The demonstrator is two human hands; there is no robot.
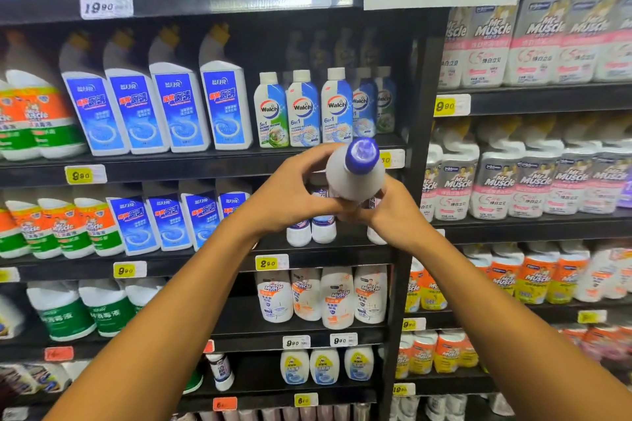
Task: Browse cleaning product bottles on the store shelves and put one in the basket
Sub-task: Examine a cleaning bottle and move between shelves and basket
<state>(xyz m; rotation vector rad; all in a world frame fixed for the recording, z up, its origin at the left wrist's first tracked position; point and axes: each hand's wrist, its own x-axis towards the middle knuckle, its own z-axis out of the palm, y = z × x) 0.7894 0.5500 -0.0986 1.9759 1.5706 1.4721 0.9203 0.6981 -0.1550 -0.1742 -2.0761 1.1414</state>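
The person holds a white bottle with a blue cap [355, 173] in both hands, out in front of the shelves [205, 164], with the cap tipped toward the camera. The left hand [294, 193] curls round the bottle's left side, fingers arched over its shoulder and thumb underneath. The right hand [383, 207] grips the lower body from the right, its fingers wrapped behind where they are partly hidden. The bottle is clear of the shelf, held in the air just in front of the gap in the middle row where similar white bottles [311, 229] stand.

This looks like the browsing step: a bottle is off the shelf and being turned or inspected, with its label facing away from the camera, so its brand cannot be read. Around it are the blue-labelled toilet cleaner bottles [171, 109] to the left, the Walch bottles [302, 109] just above, and grey Mr Muscle packs [533, 188] on the right-hand bay.

No basket is in view, so where it sits cannot be told; it is probably low or to one side, outside the frame. The next move, if this bottle is the choice, calls for freeing one hand, keeping a firm one-handed grip round the body, and lowering the bottle toward the basket. If not, it goes back upright into the shelf gap without knocking its neighbours.
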